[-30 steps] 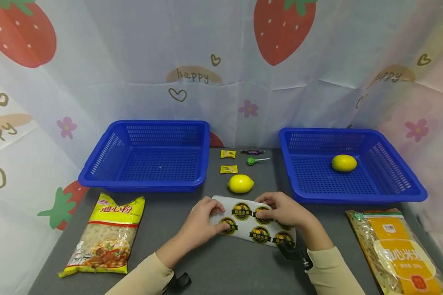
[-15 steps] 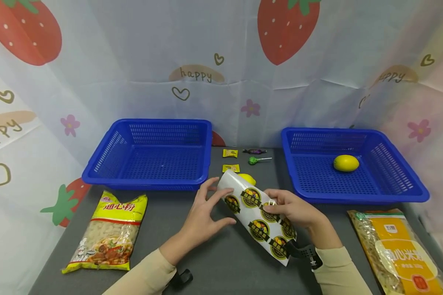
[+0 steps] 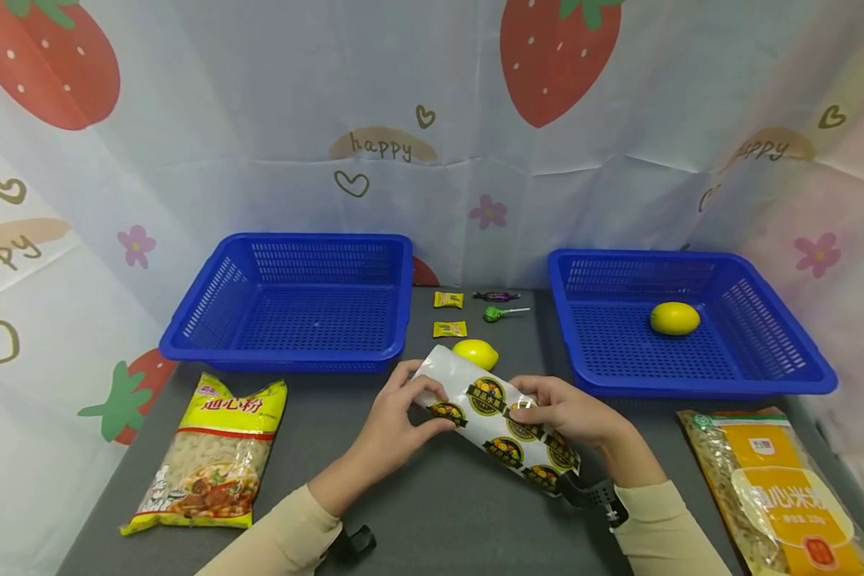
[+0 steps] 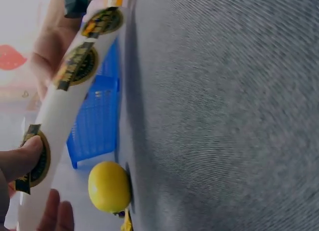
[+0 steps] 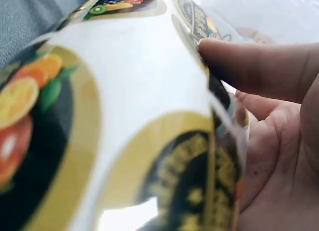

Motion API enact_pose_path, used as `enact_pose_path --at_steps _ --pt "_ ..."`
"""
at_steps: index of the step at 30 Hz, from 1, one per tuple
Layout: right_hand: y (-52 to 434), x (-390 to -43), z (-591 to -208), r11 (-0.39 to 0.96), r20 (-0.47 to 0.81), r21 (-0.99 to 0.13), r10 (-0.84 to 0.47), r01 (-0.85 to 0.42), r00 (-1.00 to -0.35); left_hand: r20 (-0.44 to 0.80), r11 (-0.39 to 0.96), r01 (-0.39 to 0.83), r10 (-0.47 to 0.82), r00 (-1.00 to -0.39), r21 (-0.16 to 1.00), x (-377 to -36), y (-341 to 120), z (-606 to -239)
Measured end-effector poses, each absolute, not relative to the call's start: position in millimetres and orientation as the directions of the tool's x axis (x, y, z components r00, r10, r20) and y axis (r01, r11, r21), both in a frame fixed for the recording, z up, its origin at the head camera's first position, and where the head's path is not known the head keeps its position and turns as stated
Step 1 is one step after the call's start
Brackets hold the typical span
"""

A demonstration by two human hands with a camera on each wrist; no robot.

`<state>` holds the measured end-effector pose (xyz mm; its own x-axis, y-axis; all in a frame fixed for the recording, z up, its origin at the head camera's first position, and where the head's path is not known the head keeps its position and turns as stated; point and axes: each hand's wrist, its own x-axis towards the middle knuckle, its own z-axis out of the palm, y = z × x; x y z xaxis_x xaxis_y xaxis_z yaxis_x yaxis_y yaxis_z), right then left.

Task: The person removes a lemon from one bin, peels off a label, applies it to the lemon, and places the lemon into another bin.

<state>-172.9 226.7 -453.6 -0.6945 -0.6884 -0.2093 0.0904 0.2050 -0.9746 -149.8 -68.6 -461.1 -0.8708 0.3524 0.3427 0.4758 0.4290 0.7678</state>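
Observation:
Just above the grey table (image 3: 418,512), both my hands hold a white sticker sheet (image 3: 493,420) printed with round black-and-yellow fruit labels. My left hand (image 3: 419,402) pinches its upper left end, the thumb on a label. Fingers and thumb of my right hand (image 3: 531,404) curl round the sheet's middle. In the left wrist view the sheet (image 4: 65,106) curves up off the table with a fingertip (image 4: 20,158) on one label. It fills the right wrist view (image 5: 124,116), under my thumb (image 5: 259,66). A yellow lemon (image 3: 475,353) (image 4: 108,187) lies just behind the sheet.
Two blue baskets stand at the back: the left one (image 3: 281,360) holds nothing, the right one (image 3: 691,388) holds a lemon (image 3: 674,318). Small candies (image 3: 450,329) and a green lollipop (image 3: 497,313) lie between them. Pasta bags lie front left (image 3: 212,456) and front right (image 3: 770,488).
The sheet lay flat under both hands, then my right hand lifted and tilted it while my left hand opened. Now my left hand pinches its upper end again.

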Motion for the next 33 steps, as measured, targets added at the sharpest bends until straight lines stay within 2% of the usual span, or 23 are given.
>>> enact_pose_path --at_steps 7,13,16,20,25,29,33 --pt "225.1 -183.1 -461.6 0.397 -0.308 -0.917 -0.621 0.049 -0.721 0.125 0.421 0.279 0.356 -0.926 0.863 -148.4 -77.0 -448.7" --pt "220.4 -193.8 -467.3 0.617 -0.329 -0.782 -0.524 -0.084 -0.785 0.006 0.569 0.201 0.326 -0.945 0.798 -147.5 -79.3 -448.9" --pt "213.5 -197.8 -469.4 0.700 -0.320 -0.704 -0.463 -0.120 -0.827 -0.002 0.593 0.187 0.303 -0.953 0.783 -146.7 -79.1 -451.0" --pt "204.7 -200.8 -471.1 0.749 -0.274 -0.648 -0.400 -0.140 -0.874 0.011 0.573 0.182 0.288 -0.957 0.799 -147.1 -78.4 -454.3" --pt "201.0 -201.9 -473.8 0.789 -0.234 -0.607 -0.288 -0.092 -0.929 -0.058 0.578 0.101 0.249 -0.967 0.810 -148.6 -76.8 -459.3" --pt "199.8 -202.3 -475.2 0.798 -0.233 -0.598 -0.261 -0.074 -0.937 -0.112 0.532 0.008 0.193 -0.975 0.847 -149.9 -78.4 -462.8" --pt "196.1 -203.0 -476.8 0.784 -0.219 -0.611 -0.299 -0.108 -0.929 -0.142 0.494 -0.035 0.180 -0.973 0.869 -150.5 -81.1 -463.1"
